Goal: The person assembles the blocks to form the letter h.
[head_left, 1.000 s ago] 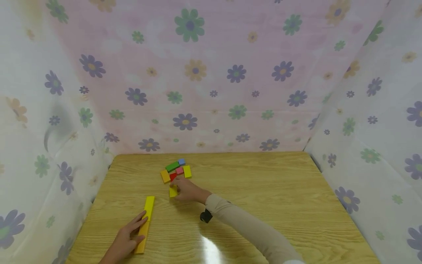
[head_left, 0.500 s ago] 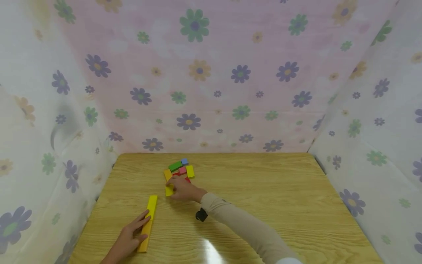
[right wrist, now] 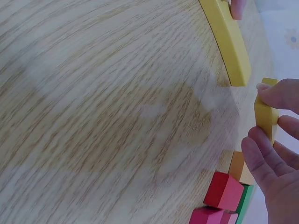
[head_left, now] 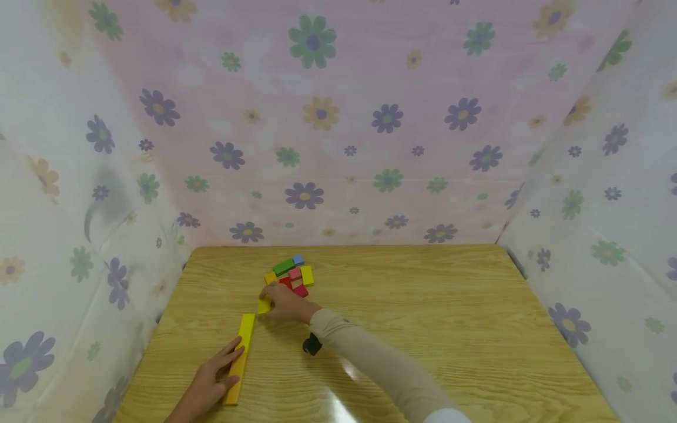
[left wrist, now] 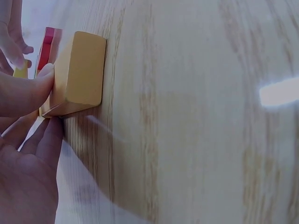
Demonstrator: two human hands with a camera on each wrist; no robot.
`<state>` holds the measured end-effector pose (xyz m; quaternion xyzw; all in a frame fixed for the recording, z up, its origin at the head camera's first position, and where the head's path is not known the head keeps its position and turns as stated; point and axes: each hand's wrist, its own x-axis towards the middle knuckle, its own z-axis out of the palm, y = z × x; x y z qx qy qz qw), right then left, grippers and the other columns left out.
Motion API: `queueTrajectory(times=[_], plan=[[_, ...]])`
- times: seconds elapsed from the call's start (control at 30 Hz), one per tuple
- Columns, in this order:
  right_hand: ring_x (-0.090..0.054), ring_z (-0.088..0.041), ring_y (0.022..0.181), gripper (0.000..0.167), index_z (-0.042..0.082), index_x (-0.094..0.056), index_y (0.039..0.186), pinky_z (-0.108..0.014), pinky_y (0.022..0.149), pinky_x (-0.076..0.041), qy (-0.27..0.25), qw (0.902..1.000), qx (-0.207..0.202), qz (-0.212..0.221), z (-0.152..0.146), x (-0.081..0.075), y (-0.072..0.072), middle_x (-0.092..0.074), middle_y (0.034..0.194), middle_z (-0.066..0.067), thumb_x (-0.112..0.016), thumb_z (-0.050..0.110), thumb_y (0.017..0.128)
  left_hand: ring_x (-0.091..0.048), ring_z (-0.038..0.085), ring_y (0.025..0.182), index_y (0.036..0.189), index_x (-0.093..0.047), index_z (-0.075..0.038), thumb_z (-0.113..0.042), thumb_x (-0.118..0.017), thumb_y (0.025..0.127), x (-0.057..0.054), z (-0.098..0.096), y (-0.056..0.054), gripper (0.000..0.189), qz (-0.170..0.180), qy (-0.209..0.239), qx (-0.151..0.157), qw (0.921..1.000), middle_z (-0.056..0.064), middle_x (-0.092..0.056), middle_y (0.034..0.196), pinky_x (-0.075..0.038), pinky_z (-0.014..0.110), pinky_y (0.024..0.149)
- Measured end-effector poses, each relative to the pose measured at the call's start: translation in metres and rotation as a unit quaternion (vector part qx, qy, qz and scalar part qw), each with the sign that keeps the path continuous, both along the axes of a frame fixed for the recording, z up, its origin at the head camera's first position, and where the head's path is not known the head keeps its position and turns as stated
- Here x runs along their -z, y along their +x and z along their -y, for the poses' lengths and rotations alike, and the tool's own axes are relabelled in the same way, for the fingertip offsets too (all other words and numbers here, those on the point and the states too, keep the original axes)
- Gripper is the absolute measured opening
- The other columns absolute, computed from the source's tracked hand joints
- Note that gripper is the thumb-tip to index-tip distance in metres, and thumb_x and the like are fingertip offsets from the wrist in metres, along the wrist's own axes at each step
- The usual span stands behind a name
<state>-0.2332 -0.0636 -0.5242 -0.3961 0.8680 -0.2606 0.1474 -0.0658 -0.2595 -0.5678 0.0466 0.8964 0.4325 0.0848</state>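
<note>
In the head view, my left hand (head_left: 207,380) grips a long orange block (head_left: 235,382) at the table's lower left, with thumb on one side and fingers on the other. A long yellow block (head_left: 246,329) continues it end to end. The orange block's end face (left wrist: 86,70) shows large in the left wrist view. My right hand (head_left: 288,303) pinches a small yellow block (head_left: 264,306) between thumb and fingers. In the right wrist view this small block (right wrist: 266,116) is apart from the end of the long yellow block (right wrist: 230,44).
Behind the right hand lies a loose cluster: a green block (head_left: 283,267), a blue block (head_left: 298,259), a pink block (head_left: 295,274), a yellow block (head_left: 307,275), an orange block (head_left: 270,277) and red blocks (head_left: 300,291). Flowered cloth (head_left: 344,117) walls the wooden table (head_left: 423,329).
My right hand has slid left with the small yellow block, away from the red blocks and closer to the long yellow block. My left hand keeps its place on the orange block.
</note>
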Motion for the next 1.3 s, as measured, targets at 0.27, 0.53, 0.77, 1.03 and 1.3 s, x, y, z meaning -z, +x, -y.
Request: queueTrajectory(times=[0.27,0.53,0.77,1.03,1.3], plan=[[-0.048,-0.005,0.08,0.038,0.004,-0.061,0.119,-0.011,0.07,-0.042,-0.001,0.9999,0.014,0.001,0.012,0.004,0.0,-0.055,0.115,-0.005,-0.071,0.018,0.085,-0.032,0.027,0.135,0.135,-0.054,-0.007,-0.004,-0.07,0.082,-0.001,-0.001,0.0,0.056,0.003,-0.003,-0.003,1.0,0.007,-0.037,0.149,-0.035,0.042,0.104],[-0.048,-0.007,0.085,0.038,0.001,-0.062,0.118,-0.012,0.074,-0.042,0.002,0.9994,0.032,-0.014,0.023,0.007,-0.001,-0.06,0.112,-0.005,-0.071,0.021,0.086,-0.033,0.029,0.134,0.135,-0.053,-0.007,-0.005,-0.071,0.082,0.0,0.0,0.0,0.056,-0.011,0.001,0.008,0.9999,0.007,-0.037,0.148,-0.037,0.037,0.103],[-0.05,-0.008,0.09,0.039,0.001,-0.062,0.119,-0.014,0.079,-0.043,0.001,0.9986,0.053,-0.002,0.035,0.011,0.0,-0.058,0.116,-0.006,-0.071,0.021,0.087,-0.033,0.031,0.134,0.135,-0.053,-0.006,-0.004,-0.071,0.081,0.001,0.002,0.0,0.056,-0.015,0.002,0.014,0.9998,0.009,-0.036,0.149,-0.038,0.03,0.101],[-0.052,-0.012,0.102,0.036,0.003,-0.063,0.117,-0.017,0.084,-0.044,0.01,0.9977,0.063,-0.023,0.043,0.021,0.0,-0.056,0.119,-0.008,-0.07,0.023,0.088,-0.034,0.031,0.133,0.135,-0.053,-0.005,-0.005,-0.072,0.081,0.005,0.005,0.001,0.058,-0.029,0.012,0.022,0.9993,0.009,-0.037,0.148,-0.036,0.019,0.098],[-0.054,-0.014,0.106,0.028,0.003,-0.065,0.113,-0.017,0.085,-0.044,0.008,0.9974,0.037,-0.061,0.046,0.029,-0.001,-0.056,0.12,-0.011,-0.068,0.018,0.089,-0.034,0.03,0.133,0.135,-0.053,-0.004,-0.003,-0.071,0.08,0.004,0.004,0.002,0.058,-0.027,0.012,0.014,0.9995,0.008,-0.037,0.148,-0.035,0.02,0.099]])
